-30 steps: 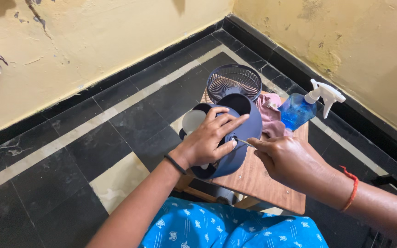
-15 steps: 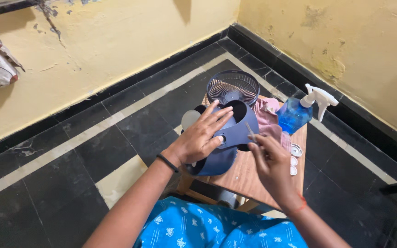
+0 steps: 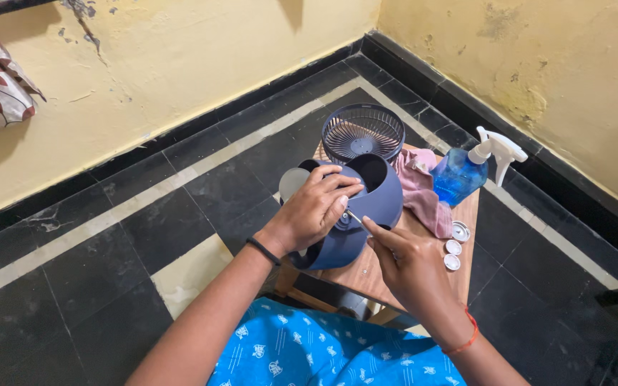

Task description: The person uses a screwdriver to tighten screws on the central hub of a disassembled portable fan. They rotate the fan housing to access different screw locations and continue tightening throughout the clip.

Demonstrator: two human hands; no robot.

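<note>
Left hand (image 3: 314,211) clamped the dark blue fan housing (image 3: 355,207) on the small wooden table (image 3: 423,261), near its left edge. Right hand (image 3: 402,261) pinched a thin tool (image 3: 355,216) against the housing; looked like mid-disassembly. Detached grille (image 3: 363,132) sat far side. Needed a steady housing, precise tip.

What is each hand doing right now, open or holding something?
Left hand: closed over the dark blue fan housing, steadying it.
Right hand: fingers pinched on a thin metal tool pointed at the housing.
</note>
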